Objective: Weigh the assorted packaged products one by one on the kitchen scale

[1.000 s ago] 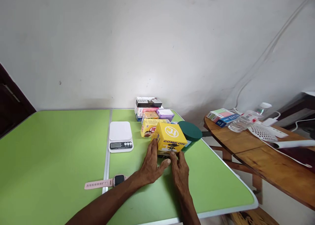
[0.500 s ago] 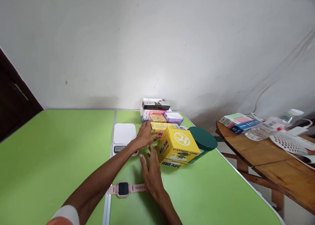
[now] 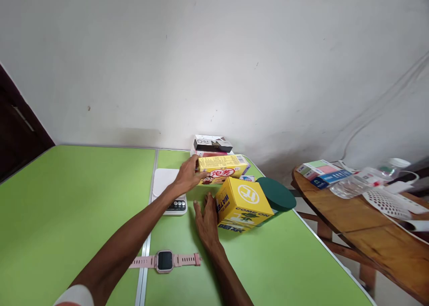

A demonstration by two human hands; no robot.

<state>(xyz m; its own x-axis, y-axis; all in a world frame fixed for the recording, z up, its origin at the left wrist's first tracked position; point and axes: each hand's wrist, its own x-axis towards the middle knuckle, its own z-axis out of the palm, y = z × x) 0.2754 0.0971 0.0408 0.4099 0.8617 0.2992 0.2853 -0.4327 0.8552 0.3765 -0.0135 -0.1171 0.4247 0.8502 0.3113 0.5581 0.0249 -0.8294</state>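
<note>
Yellow carton [image 3: 223,168], count of one, towards the back of the green worktop [image 3: 83,207]; two large red Chinese characters on a white oval across the front, barcode at the right end of the top. Whether lifted clear of the worktop or resting on it, cannot tell. Two bare hands: left hand [image 3: 187,178] with grip closed on the carton's left end, thumb across the front; right hand [image 3: 207,222] with grip loosely open, holding nothing, fingers at the left side of one larger yellow box [image 3: 246,203]. Readable there: "COME ON" below a round white emblem, "WATER" on the left side. Just beside that box, to its right, one dark green lidded container [image 3: 277,194]. Behind the carton, one black-and-white box [image 3: 213,144], lettering like "RIO", above one pink box [image 3: 214,154]. To the left, one white scale [image 3: 166,177], partly hidden by the forearm; nearer, one pink-strapped watch [image 3: 165,261], screen dark. On the wooden worktop [image 3: 363,221] at right, one pastel box [image 3: 317,165], one blue box [image 3: 330,179] and one clear bottle [image 3: 355,184], small print unreadable.
</note>
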